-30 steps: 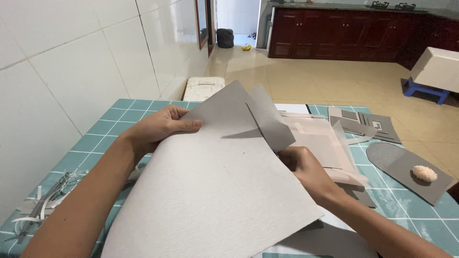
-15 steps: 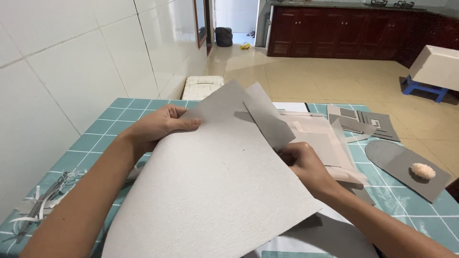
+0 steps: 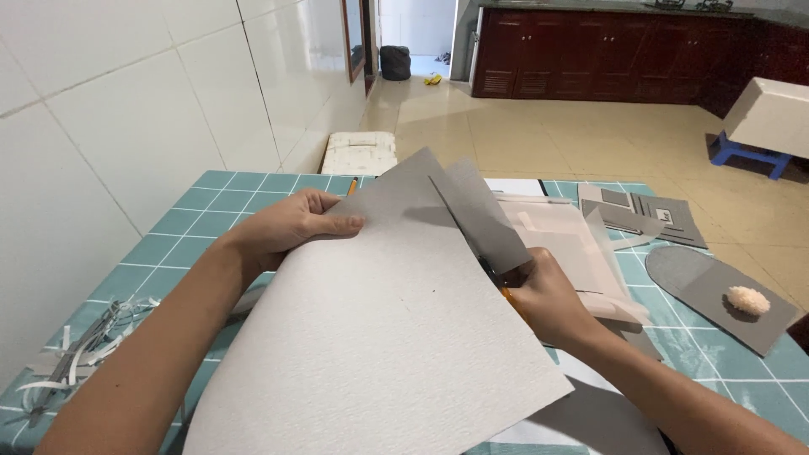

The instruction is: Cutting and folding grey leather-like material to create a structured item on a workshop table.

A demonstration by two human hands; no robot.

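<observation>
A large grey sheet of cardboard [image 3: 379, 329] is held tilted above the teal tiled table [image 3: 211, 202]. My left hand [image 3: 291, 226] grips its upper left edge, thumb on top. My right hand [image 3: 548, 295] is closed on scissors with a yellow-orange handle [image 3: 511, 299], mostly hidden by the sheet. A cut runs down from the top edge, and the strip to its right [image 3: 489, 215] bends away.
Beige and grey card pieces [image 3: 573, 244] lie stacked beyond my right hand. A rounded grey card with a fuzzy beige puff [image 3: 748, 300] sits at the right. Paper strips [image 3: 84, 345] lie at the left. A white tiled wall runs along the left.
The cut in the sheet has run a little further down, and my right hand has shifted slightly with it. The left hand holds its place.
</observation>
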